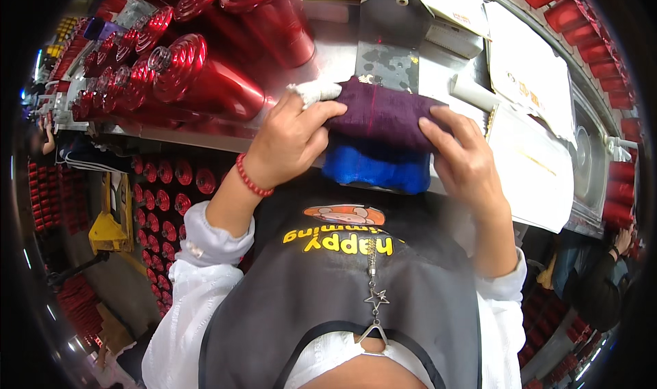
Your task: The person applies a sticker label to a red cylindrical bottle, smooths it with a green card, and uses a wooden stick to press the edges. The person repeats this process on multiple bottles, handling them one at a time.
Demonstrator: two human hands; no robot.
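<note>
A dark purple cloth is stretched between my two hands in front of my apron. My left hand, with a red bead bracelet on its wrist, pinches the cloth's left end. A crumpled white piece, cloth or a finger cover, shows at its fingers. My right hand grips the cloth's right end, thumb and fingers bent round it. Just below the purple cloth hangs a bright blue cloth; I cannot tell whether they are joined. Behind them a spotted dark metal plate rises from the bench.
Glossy red vessels with ridged, stepped ends crowd the bench on the left. White cardboard sheets cover its right side. More red pieces stand on lower racks at left and along the far right, where another person's hand shows.
</note>
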